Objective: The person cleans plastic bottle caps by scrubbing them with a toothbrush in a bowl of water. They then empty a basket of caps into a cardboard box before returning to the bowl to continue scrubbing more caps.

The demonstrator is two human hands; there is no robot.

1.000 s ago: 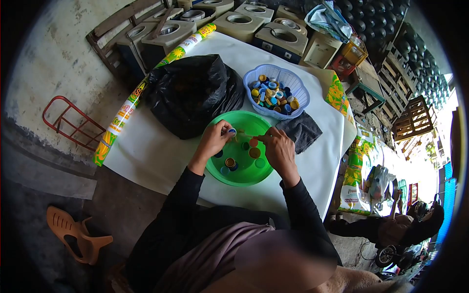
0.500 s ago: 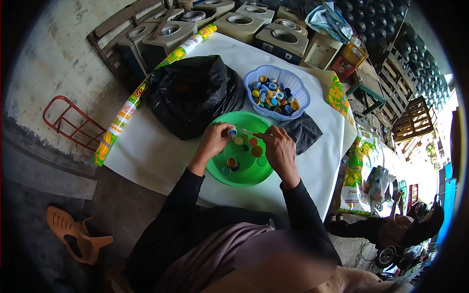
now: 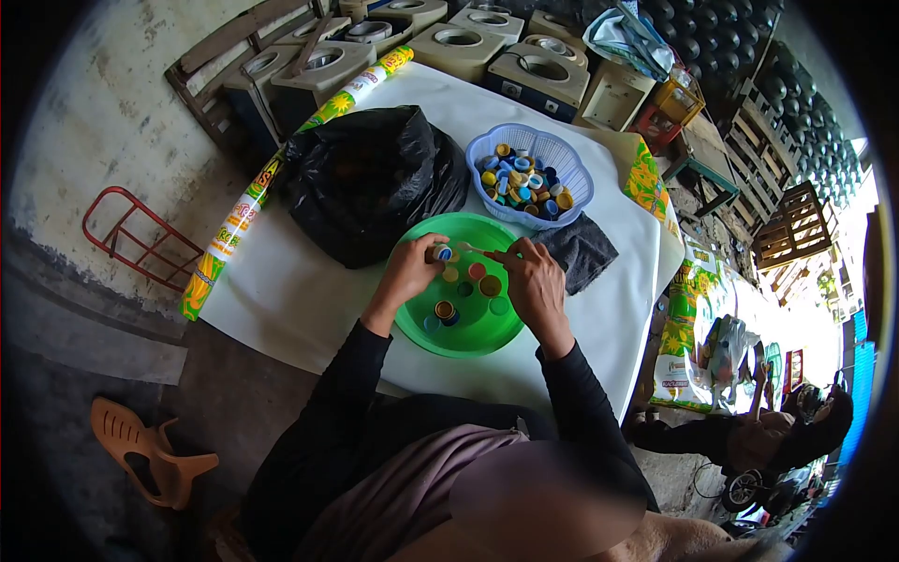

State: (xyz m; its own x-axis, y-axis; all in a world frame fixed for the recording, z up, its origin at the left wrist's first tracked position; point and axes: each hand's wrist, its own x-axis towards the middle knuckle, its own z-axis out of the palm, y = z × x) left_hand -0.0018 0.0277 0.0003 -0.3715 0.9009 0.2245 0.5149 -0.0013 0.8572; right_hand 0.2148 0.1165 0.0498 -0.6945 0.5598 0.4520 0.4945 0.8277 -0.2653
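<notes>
My left hand pinches a bottle cap, blue and whitish, over the left rim of a green basin. In my right hand, a slim tool with a pale end points at that cap from the right, its tip just beside it. Its handle is mostly hidden by my fingers. Several loose caps lie in the basin, among them a red cap, a gold cap and a dark cap with a golden rim.
Behind the basin stands a blue plastic basket full of mixed caps. A black plastic bag sits to its left, and a dark cloth lies right of the basin. The white table cover has a rolled edge. A person is at far right.
The cap in my left hand has tilted, showing more of its pale side. The tool's tip stays close beside it. Both hands have barely shifted.
</notes>
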